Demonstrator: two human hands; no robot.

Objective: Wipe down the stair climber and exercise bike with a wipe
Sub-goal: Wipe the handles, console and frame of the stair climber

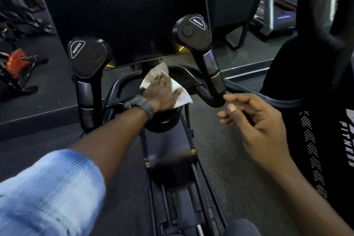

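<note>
grip: left hand (pixel 162 93) lay flat on the wipe (pixel 183 94), fingers straight and spread, pressing it down rather than pinching it. Right hand (pixel 254 120) held nothing, fingers loosely curled, hovering just short of the right handlebar bend (pixel 212 99).
wipe location: white sheet pinned under the left palm on the centre of the handlebar frame, just below the dark console screen (pixel 124 11). Corners stuck out past the fingers on both sides.
machine: looked like the exercise bike, with two paddle-shaped resistance levers (pixel 87 57) flanking the console, the right one (pixel 191 31) standing higher in view. Frame tubes ran down between the arms. Couldn't tell from here where the stair climber stood.
step: I'd call it mid-wipe on the centre bar or hub; the levers and grips probably still needed a pass.
doing it well: keep the palm flat so the whole sheet contacts, and fold the loose corners under so they don't drag. Wrapping the wipe around the round tubes would beat a flat press. The free hand could steady the bar.
risk: one edge of the sheet looked brownish, possibly soiled or just shadow. If soiled, turn to a clean face.
rest: watch (pixel 140 105) on the left wrist, blue sleeve (pixel 49 188) pushed up the forearm.
</note>
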